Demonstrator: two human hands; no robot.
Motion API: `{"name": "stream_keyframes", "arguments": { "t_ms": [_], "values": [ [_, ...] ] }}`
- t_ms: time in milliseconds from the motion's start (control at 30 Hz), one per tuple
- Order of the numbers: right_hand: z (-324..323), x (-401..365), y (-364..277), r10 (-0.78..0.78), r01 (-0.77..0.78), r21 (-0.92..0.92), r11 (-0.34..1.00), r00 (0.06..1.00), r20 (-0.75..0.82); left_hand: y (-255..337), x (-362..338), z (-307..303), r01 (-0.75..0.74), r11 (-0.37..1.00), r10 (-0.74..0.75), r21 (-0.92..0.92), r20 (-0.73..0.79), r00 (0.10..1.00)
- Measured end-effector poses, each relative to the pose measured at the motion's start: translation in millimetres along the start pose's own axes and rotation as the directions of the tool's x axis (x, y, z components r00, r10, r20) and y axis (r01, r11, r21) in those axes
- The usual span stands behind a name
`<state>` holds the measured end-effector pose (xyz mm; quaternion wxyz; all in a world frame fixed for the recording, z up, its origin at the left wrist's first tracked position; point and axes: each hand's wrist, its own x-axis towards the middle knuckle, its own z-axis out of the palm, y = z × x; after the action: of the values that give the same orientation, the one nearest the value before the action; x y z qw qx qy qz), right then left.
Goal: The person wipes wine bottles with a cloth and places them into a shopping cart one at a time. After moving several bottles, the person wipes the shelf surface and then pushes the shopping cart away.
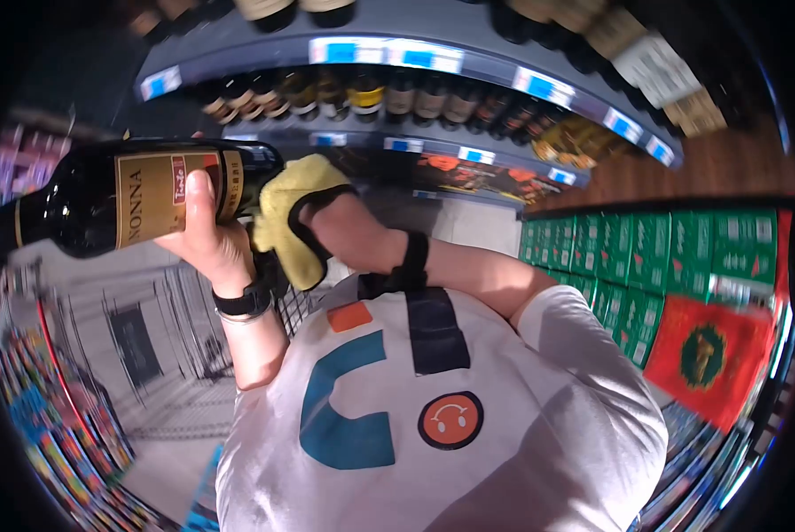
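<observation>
A dark bottle (87,199) with a gold label lies roughly sideways in the upper left, its neck pointing left and its base to the right. My left hand (207,235) is wrapped round its body, the thumb across the label. At the base end, a yellow cloth (295,257) with a dark edge is bunched in my right hand (331,226). The cloth touches or nearly touches the base; its folds hide my right fingers. Both wrists wear black bands.
Shelves (477,66) of bottles with price tags run across the top. Green boxes (628,257) and a red cloth (703,355) with an emblem stand at the right. A wire cart (184,310) is beyond my left forearm. Packed goods (56,434) line the lower left.
</observation>
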<state>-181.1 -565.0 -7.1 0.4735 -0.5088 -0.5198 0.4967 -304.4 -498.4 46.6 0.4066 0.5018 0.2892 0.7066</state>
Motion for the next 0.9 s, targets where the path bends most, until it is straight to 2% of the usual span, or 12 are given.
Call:
{"name": "stream_keyframes", "arguments": {
  "t_ms": [67, 100, 167, 200, 400, 467, 533, 600, 667, 733, 800, 900],
  "values": [
    [-3.5, 5.9, -6.1, -0.092, 0.352, -0.611, 0.709, 0.905, 0.414, 8.6, 0.0, -30.2, 0.004, 1.000, -0.004, 0.002, -0.126, 0.992],
    [1.0, 5.5, -4.0, -0.197, 0.311, -0.423, 0.851, 0.936, 0.293, 12.7, 0.1, -48.4, 0.003, 0.999, -0.010, -0.039, -0.182, 0.983],
    [-2.2, 8.5, 1.2, -0.360, 0.432, -0.462, 0.774, 0.901, 0.240, 24.3, -1.2, -87.5, -0.004, 0.995, 0.031, 0.098, -0.280, 0.960],
    [-10.4, 13.6, 3.6, -0.456, 0.570, -0.644, 0.510, 0.814, 0.359, 31.6, -3.6, -110.4, -0.001, 0.985, 0.058, 0.170, -0.332, 0.941],
    [-35.6, 30.5, -7.0, -0.478, 0.587, -0.719, 0.372, 0.785, 0.394, 33.5, -56.2, -257.1, 0.180, 0.942, 0.047, 0.284, -0.641, 0.766],
    [-27.0, 31.4, 7.3, -0.339, 0.351, -0.528, 0.773, 0.933, 0.124, 11.4, -82.2, -293.5, 0.272, 0.947, -0.064, 0.169, -0.732, 0.678],
    [-22.4, 31.3, 7.3, -0.342, 0.318, -0.599, 0.735, 0.937, 0.078, -28.5, -109.6, -321.8, 0.330, 0.943, -0.165, 0.042, -0.802, 0.574],
    [-29.7, 29.4, 26.4, -0.066, 0.035, -0.260, 0.965, 0.991, -0.114, -73.2, -142.5, -346.0, 0.482, 0.875, -0.255, -0.034, -0.880, 0.400],
    [-34.7, 28.1, 35.2, 0.169, -0.167, 0.027, 0.986, 0.964, -0.208, -134.1, -183.4, -370.2, 0.575, 0.802, -0.311, -0.164, -0.936, 0.167],
    [-29.7, 25.0, 32.5, 0.279, -0.235, 0.172, 0.957, 0.909, -0.310, -178.3, -226.0, -383.4, 0.631, 0.753, -0.341, -0.187, -0.931, 0.131],
    [-26.0, 20.8, 26.9, 0.353, -0.287, 0.227, 0.931, 0.868, -0.349, -193.7, -245.9, -379.4, 0.873, 0.399, -0.255, -0.279, -0.949, -0.187],
    [-43.2, 8.3, 38.1, 0.263, -0.305, -0.042, 0.952, 0.877, -0.403, -228.7, -298.3, -389.3, 0.944, 0.268, -0.227, -0.194, -0.965, -0.133]
  ]
}}
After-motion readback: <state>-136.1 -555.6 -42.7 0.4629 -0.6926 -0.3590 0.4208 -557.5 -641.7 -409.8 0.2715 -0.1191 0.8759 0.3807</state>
